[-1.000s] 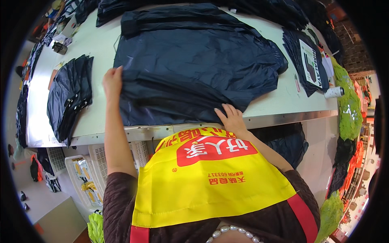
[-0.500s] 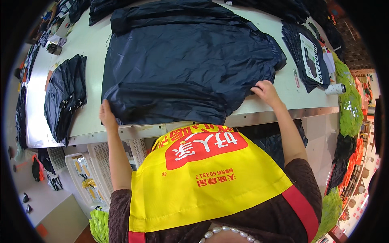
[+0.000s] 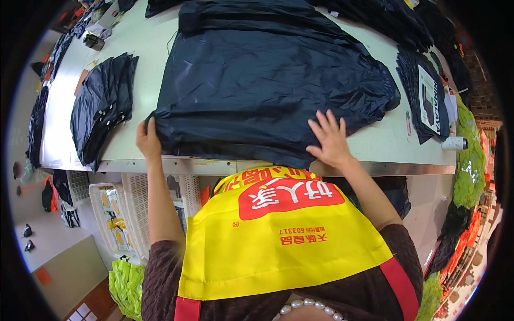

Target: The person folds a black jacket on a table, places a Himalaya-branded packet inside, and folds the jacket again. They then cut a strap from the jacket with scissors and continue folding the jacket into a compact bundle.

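Note:
A large dark navy garment of thin, shiny cloth (image 3: 267, 75) lies spread over the pale table (image 3: 144, 96), with a gathered edge at its right end. At its near left corner, my left hand (image 3: 149, 140) is closed, thumb and fingers pinching the cloth's edge. My right hand (image 3: 331, 142) lies flat with fingers spread on the garment's near side, toward the right. The near part of the cloth runs fairly smooth between my hands, close to the table's front edge.
A fanned stack of dark cloth pieces (image 3: 104, 104) lies on the left. To the right are more dark pieces under a printed sheet (image 3: 430, 101), small scissors or snips (image 3: 408, 124) and a thread spool (image 3: 454, 143). White plastic crates (image 3: 140, 214) stand below the table.
My right hand has left the garment's right edge, moved inward and opened flat on the cloth. The bunched near fold now lies smoother. My left hand stays at the corner; the view has shifted.

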